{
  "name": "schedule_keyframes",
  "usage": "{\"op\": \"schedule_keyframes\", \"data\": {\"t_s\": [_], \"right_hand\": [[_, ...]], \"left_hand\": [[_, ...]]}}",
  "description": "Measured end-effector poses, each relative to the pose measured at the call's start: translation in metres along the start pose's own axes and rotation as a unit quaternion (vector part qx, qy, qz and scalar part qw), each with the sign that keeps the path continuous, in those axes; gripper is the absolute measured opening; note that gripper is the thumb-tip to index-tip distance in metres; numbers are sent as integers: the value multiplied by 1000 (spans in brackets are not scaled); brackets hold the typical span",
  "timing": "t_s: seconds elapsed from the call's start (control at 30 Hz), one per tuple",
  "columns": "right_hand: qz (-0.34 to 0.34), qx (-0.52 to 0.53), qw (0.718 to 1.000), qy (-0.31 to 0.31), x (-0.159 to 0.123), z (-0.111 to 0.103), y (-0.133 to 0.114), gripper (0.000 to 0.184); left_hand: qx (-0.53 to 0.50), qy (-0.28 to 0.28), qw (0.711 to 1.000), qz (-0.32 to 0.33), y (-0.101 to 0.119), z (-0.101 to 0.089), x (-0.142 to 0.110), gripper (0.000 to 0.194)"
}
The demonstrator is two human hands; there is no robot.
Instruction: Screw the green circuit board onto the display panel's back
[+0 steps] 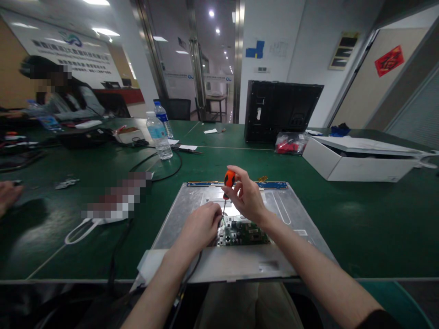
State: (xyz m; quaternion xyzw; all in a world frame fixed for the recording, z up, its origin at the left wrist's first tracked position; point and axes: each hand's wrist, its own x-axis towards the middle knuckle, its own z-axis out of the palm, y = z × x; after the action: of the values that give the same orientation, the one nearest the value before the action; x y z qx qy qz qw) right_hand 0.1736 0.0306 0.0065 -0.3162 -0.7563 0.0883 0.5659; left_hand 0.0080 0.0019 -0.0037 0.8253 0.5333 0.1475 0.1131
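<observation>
Forearms (302,256) flank the circuit board (244,233), below the screwdriver (229,178) the right hand (249,196) grips

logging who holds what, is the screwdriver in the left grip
No, the screwdriver is held in the right grip, its shaft pointing down toward the board.

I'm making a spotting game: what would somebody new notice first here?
Probably the orange and black screwdriver, in the right hand, pointing down at the green circuit board on the silvery panel in the middle. Next, the big black casing standing farther back on the green table, then the red sign, high on the right.
</observation>
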Motion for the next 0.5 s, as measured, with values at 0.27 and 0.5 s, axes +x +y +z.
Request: {"op": "schedule_keyframes", "data": {"t_s": [0.27,0.5], "right_hand": [[4,-1,1000,-11,0,-1,-3,46],[2,-9,1000,10,0,1,0,42]], "left_hand": [[3,-4,1000,-6,1,-2,0,13],[-5,-2,1000,-2,2,-3,0,14]]}}
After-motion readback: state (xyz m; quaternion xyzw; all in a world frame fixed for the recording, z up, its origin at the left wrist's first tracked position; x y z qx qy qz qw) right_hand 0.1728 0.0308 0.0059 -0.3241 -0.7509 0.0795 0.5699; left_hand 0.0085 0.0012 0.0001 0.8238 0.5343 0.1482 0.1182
